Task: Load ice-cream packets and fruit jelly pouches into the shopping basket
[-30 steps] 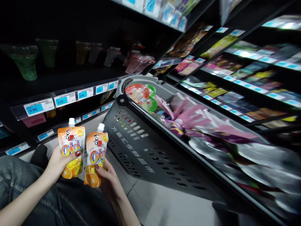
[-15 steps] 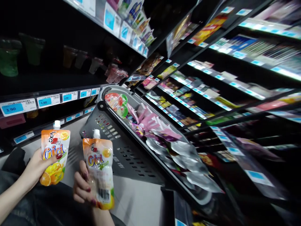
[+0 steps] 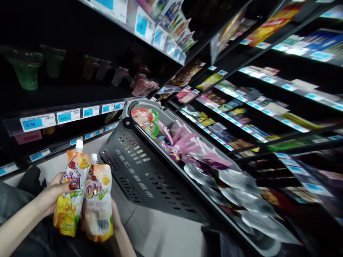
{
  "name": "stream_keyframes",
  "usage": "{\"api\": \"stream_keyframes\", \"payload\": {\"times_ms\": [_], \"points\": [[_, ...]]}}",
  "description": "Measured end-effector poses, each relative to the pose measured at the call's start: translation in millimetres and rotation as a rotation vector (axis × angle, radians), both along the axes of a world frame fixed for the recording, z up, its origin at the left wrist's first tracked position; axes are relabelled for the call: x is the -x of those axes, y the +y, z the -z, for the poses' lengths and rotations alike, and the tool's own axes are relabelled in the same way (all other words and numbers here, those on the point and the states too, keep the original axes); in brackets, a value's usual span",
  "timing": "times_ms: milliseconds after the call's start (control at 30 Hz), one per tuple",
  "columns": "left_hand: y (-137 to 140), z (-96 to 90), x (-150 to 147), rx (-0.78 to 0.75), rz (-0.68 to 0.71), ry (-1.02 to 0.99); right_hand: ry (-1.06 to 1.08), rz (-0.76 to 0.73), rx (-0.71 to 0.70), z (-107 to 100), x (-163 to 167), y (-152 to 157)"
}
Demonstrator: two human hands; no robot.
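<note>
The left hand [image 3: 50,196] is gripping a glossy, white-capped pouch [image 3: 70,200]; the right hand [image 3: 115,214] is clasping a barcoded pouch [image 3: 98,205] from behind, just beside it, both pouches bulging softly.

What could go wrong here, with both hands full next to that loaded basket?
The left hand grips the left pouch across its soft-looking front, so a hard squeeze might strain it. The right hand is partly hidden behind the right pouch; if its hold is loose, that pouch could slip. Silver packs lie heaped near the rim of the basket, so a bump might spill some.
</note>
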State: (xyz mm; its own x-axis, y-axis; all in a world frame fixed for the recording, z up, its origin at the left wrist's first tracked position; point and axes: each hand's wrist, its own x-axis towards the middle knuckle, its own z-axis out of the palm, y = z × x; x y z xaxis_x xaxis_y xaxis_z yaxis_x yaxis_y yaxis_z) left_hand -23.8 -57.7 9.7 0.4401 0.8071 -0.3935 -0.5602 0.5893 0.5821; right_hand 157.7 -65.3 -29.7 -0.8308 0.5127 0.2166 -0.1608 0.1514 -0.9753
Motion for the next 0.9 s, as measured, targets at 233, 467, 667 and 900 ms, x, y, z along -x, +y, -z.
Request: {"api": "stream_keyframes", "payload": {"times_ms": [233, 467, 667, 900], "points": [[-1, -11.7, 1, 0.011, -0.099, 0.056, 0.098, 0.713, 0.736, -33, 13, -29], [-1, -18.8, 3, -0.042, 0.0, 0.051, 0.12, 0.779, 0.752, -39, 23, -27], [-1, -20.2, 1, 0.001, -0.061, 0.068, 0.128, 0.816, 0.758, -36, 23, -29], [3, -11.8, -2, 0.095, -0.135, 0.054, 0.16, 0.869, 0.834, -26, 25, -30]]}}
